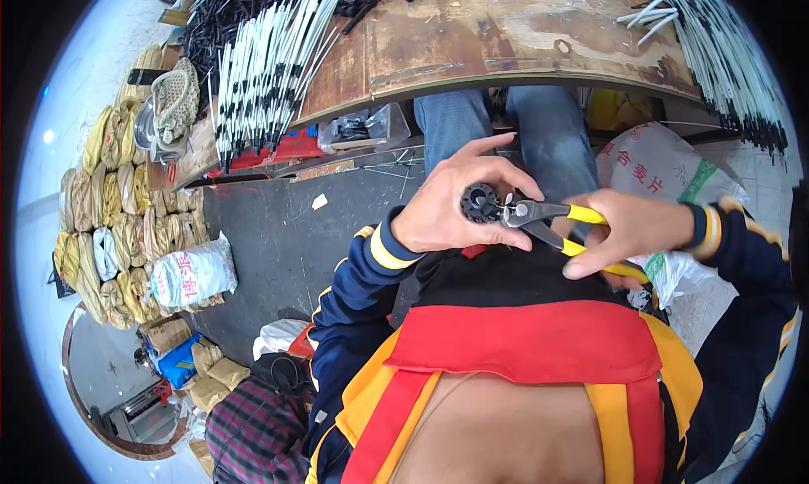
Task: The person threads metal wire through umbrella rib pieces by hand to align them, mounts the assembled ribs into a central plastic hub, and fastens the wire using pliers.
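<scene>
Above my lap, my left hand is closed round a round black ribbed part, its end turned up toward me. My right hand grips a pair of pliers by their yellow handles. The handles are spread apart, and the jaws touch or nearly touch a small metal bit at the right side of the black part. What lies below the black part is hidden by my left hand.
A wooden bench runs across the far side. Bundles of white-and-black rods lie at its left, more white rods at its right. Stacked wrapped packages and a white sack stand left. A printed plastic bag is at right.
</scene>
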Demonstrator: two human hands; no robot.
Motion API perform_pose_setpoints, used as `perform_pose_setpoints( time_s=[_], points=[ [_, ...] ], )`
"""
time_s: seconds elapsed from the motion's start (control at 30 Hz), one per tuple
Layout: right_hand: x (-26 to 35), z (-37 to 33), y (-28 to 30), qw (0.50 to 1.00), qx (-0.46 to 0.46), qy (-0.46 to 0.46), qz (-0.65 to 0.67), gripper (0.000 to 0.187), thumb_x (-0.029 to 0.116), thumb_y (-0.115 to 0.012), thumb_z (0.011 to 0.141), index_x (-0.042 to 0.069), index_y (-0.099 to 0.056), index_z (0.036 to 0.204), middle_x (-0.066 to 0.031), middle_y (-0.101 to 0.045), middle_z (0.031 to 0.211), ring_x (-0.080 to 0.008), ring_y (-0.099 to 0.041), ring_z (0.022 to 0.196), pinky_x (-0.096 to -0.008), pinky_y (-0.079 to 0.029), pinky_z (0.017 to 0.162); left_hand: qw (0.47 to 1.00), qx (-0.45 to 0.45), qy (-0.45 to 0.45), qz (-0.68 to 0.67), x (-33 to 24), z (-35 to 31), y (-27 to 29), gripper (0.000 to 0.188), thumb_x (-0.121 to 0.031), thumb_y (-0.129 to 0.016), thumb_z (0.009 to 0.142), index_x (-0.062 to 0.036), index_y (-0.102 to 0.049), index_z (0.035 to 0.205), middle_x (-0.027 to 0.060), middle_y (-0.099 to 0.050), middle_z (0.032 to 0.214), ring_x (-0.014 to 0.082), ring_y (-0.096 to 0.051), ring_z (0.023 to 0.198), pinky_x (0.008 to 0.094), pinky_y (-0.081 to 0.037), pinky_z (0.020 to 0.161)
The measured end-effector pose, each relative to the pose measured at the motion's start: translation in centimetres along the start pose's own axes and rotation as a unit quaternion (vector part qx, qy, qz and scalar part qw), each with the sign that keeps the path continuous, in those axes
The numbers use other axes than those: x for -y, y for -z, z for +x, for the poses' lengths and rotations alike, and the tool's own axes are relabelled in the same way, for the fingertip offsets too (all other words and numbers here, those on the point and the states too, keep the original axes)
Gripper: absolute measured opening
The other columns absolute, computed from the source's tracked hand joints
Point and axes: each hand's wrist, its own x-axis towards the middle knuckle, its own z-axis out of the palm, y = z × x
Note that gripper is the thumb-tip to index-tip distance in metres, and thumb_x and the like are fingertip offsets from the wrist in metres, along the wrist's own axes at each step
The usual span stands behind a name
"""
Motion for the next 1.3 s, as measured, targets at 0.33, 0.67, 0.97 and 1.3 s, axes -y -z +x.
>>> perform_pose_setpoints(
  time_s=[0.33, 0.67, 0.97, 1.3],
  points=[
    [2.3, -0.8, 0.4, 0.962, -0.143, 0.135, -0.19, 0.043, 0.024, -0.073, 0.082, -0.001, -0.05, 0.109, -0.0059, -0.057, 0.062, -0.0175, -0.057, 0.047, -0.0302, -0.045, 0.044, 0.999, -0.021, 0.041, -0.006, 0.3, -0.3, 1.1, 0.048, -0.024, -0.09, 0.062, -0.0024, -0.067, 0.099, 0.0061, -0.07, 0.082, 0.015, -0.066, 0.084, 0.0508, -0.027, 0.114],
    [0.8, 1.0, 1.2, 0.681, -0.415, 0.325, -0.508, 0.035, 0.022, -0.07, 0.08, 0.0, -0.055, 0.103, -0.0149, -0.059, 0.089, -0.0335, -0.061, 0.074, -0.0395, -0.049, 0.062, 0.989, -0.114, 0.088, -0.023, 1.2, -0.5, 1.0, 0.044, -0.026, -0.088, 0.064, -0.0051, -0.068, 0.097, 0.0032, -0.064, 0.078, 0.0141, -0.06, 0.073, 0.0476, -0.029, 0.114],
    [-0.7, 2.8, 1.3, 0.989, 0.1, 0.066, 0.091, 0.038, 0.02, -0.068, 0.087, -0.002, -0.048, 0.111, -0.0074, -0.056, 0.059, -0.0124, -0.055, 0.044, -0.0266, -0.04, 0.043, 1.0, 0.014, 0.017, -0.011, 1.6, -0.5, 1.9, 0.056, -0.021, -0.091, 0.059, -0.0036, -0.063, 0.104, 0.0028, -0.068, 0.087, 0.0114, -0.065, 0.078, 0.0514, -0.016, 0.118],
    [-0.9, 4.4, 1.1, 0.916, -0.222, 0.207, -0.262, 0.029, 0.028, -0.061, 0.092, 0.0, -0.057, 0.094, -0.0112, -0.061, 0.062, -0.0263, -0.06, 0.051, -0.0345, -0.047, 0.051, 0.992, -0.066, 0.106, 0.018, 0.5, -1.1, 1.6, 0.042, -0.02, -0.085, 0.068, -0.0063, -0.066, 0.102, 0.0052, -0.069, 0.08, 0.016, -0.066, 0.075, 0.0478, -0.027, 0.115]
  ],
)
